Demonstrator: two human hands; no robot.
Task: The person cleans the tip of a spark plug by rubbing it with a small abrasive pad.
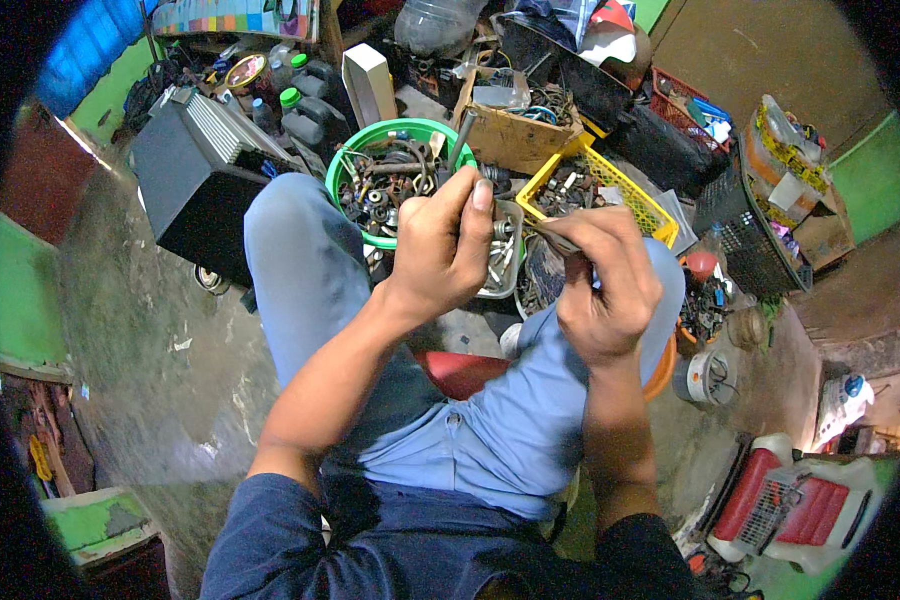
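Note:
My left hand (446, 244) is closed around a dark grey metal rod (462, 135) that sticks up past the fingers, over a green plastic basin (333, 180) full of used metal and rubber parts. To the right, my right hand (607, 285) pinches a thin, dark, flat piece (559, 238) between thumb and fingers; what it is made of is unclear. The two hands are apart, above my knees. Below and between them stand a clear plastic container (511, 281) with small metal parts and, farther right, a yellow plastic basket (634, 187) holding small parts.
A black box-shaped case (195, 187) stands at the left, near dark bottles with green caps (311, 120). Behind the basin are a cardboard box (514, 142) with wires and a white box (367, 82). A black crate (742, 225), a white bucket (705, 377) and an orange-rimmed tub stand right.

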